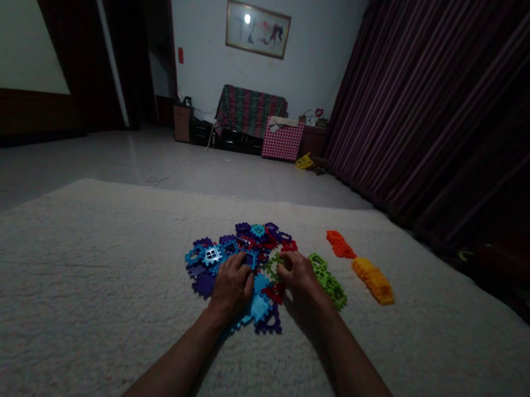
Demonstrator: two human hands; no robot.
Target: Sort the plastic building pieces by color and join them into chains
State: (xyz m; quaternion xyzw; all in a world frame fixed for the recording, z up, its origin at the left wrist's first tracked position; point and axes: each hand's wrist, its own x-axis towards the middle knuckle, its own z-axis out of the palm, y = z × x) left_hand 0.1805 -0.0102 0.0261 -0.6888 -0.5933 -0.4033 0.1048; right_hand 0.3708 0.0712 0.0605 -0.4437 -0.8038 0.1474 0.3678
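A mixed heap of toothed plastic tiles, mostly blue, purple and red, lies in the middle of a pale textured mat [95, 282]. My left hand [233, 283] rests on its blue tiles, fingers laid forward and the tips partly hidden among the pieces. Between the thumb and fingers of my right hand [298, 270] is a light green tile [273, 262], over the heap's right side. Light blue tiles [258, 305] and a purple tile [271, 321] lie on the near side. Just right of my right hand is a group of green tiles [329, 282].
Farther right lie a row of yellow-orange tiles [372, 279] and a row of orange tiles [340, 244]. Beyond the mat is a tiled floor [229, 179] with low furniture under a patterned cloth [250, 110]. A dark curtain [412, 100] hangs along the right.
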